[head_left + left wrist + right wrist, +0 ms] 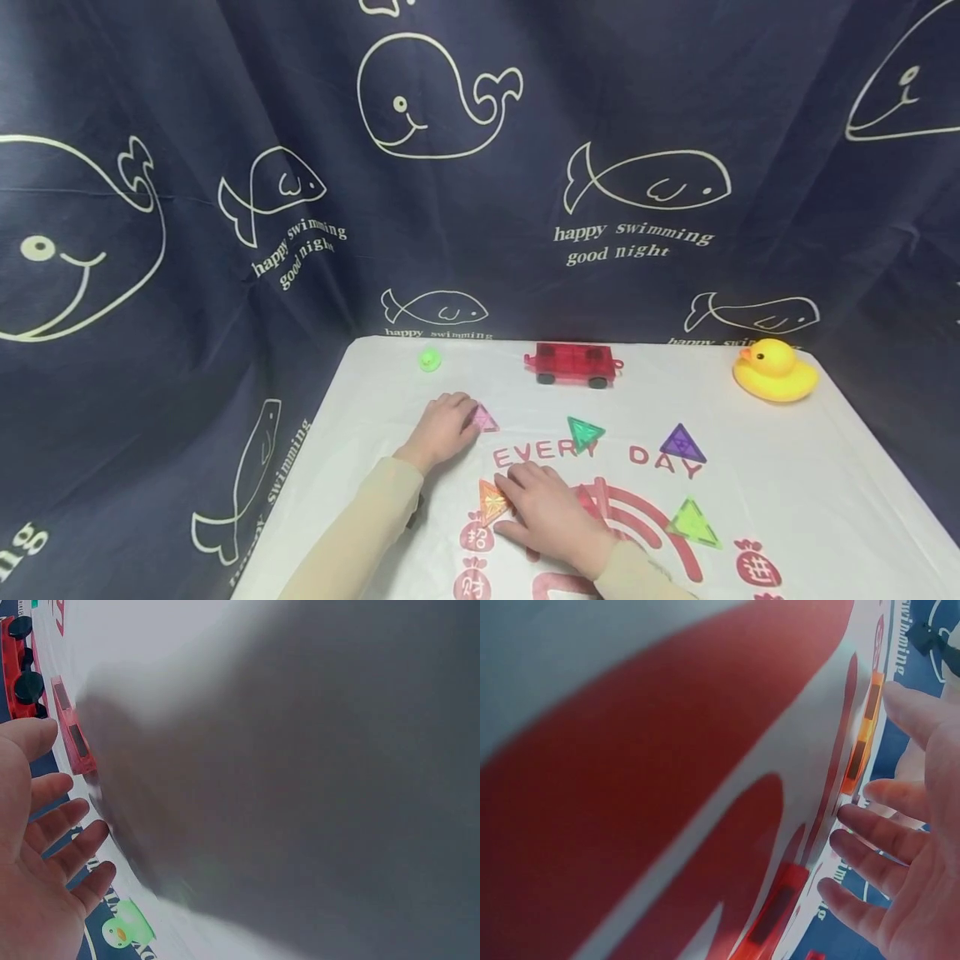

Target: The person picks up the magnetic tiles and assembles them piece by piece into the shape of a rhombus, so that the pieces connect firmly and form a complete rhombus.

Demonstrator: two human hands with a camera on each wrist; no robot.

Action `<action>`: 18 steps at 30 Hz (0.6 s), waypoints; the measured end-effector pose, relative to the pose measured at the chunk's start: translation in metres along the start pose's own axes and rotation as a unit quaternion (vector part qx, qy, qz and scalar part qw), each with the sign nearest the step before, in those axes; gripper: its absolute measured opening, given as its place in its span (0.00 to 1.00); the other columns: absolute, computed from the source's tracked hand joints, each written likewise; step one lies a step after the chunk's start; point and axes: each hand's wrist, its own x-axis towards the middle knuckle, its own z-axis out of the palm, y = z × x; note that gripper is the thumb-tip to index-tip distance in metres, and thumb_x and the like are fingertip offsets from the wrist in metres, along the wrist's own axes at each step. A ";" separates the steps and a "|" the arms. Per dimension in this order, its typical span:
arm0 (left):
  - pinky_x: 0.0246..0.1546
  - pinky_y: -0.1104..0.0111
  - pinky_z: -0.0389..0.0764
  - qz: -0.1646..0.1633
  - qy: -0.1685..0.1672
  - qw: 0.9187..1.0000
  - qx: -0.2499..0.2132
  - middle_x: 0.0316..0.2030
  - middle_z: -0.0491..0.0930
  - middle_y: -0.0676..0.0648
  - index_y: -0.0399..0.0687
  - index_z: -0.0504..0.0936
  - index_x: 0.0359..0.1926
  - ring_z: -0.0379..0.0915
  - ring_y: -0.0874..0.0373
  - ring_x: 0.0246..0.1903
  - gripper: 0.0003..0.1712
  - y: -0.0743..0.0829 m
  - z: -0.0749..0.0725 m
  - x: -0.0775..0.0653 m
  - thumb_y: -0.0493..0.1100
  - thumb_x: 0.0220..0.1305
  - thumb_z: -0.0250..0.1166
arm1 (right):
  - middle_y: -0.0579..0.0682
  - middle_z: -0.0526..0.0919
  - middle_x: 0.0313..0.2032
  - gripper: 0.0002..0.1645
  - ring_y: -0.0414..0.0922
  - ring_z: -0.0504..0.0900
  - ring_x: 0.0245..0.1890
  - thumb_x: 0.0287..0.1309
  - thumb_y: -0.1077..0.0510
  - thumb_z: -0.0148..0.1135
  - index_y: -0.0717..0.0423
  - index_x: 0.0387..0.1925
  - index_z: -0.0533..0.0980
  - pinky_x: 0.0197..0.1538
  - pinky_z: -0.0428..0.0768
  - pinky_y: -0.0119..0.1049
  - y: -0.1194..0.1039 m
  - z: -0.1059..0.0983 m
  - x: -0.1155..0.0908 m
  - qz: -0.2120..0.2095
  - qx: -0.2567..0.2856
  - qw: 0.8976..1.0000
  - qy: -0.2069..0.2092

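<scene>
My left hand rests at the left edge of a pink triangular tile. In the left wrist view its fingers are loosely bent, with thumb and index finger beside that tile. Nearer to me, my right hand lies palm down over the tabletop. An orange triangular tile shows between its thumb and index finger; the right wrist view has those fingertips close to the ends of this tile, the other fingers spread. A red tile is partly hidden beside the right hand.
Teal, purple and lime triangular tiles lie to the right on the white printed tablecloth. Along the back stand a small green toy duck, a red wheeled wagon and a yellow rubber duck. A dark curtain hangs behind.
</scene>
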 end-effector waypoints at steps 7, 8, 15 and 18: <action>0.59 0.50 0.75 -0.001 -0.004 1.000 0.008 0.56 0.80 0.44 0.42 0.81 0.62 0.75 0.47 0.57 0.26 0.004 0.001 0.004 0.53 0.71 0.67 | 0.49 0.79 0.52 0.40 0.46 0.77 0.52 0.61 0.32 0.69 0.55 0.64 0.79 0.56 0.78 0.48 -0.005 0.001 0.004 0.003 0.009 1.000 -0.010; 0.59 0.51 0.75 -0.002 -0.006 1.000 0.010 0.56 0.80 0.44 0.42 0.81 0.62 0.75 0.47 0.57 0.26 0.005 0.001 0.005 0.53 0.71 0.68 | 0.49 0.79 0.52 0.40 0.46 0.77 0.52 0.62 0.32 0.69 0.54 0.64 0.79 0.56 0.78 0.48 -0.005 0.002 0.004 0.004 0.010 1.000 -0.012; 0.60 0.51 0.75 0.015 -0.016 1.000 0.018 0.59 0.79 0.44 0.42 0.79 0.64 0.75 0.47 0.58 0.28 0.007 0.002 0.010 0.52 0.71 0.68 | 0.48 0.79 0.50 0.38 0.44 0.77 0.49 0.63 0.34 0.69 0.48 0.67 0.78 0.51 0.79 0.46 -0.007 0.004 0.006 -0.001 0.011 1.000 -0.023; 0.60 0.51 0.75 0.022 -0.026 0.999 0.025 0.62 0.79 0.46 0.44 0.80 0.64 0.75 0.47 0.59 0.26 0.009 0.000 0.011 0.51 0.71 0.68 | 0.46 0.77 0.48 0.33 0.42 0.76 0.44 0.64 0.37 0.70 0.44 0.66 0.80 0.46 0.79 0.42 -0.008 0.004 0.007 -0.013 0.006 1.000 -0.020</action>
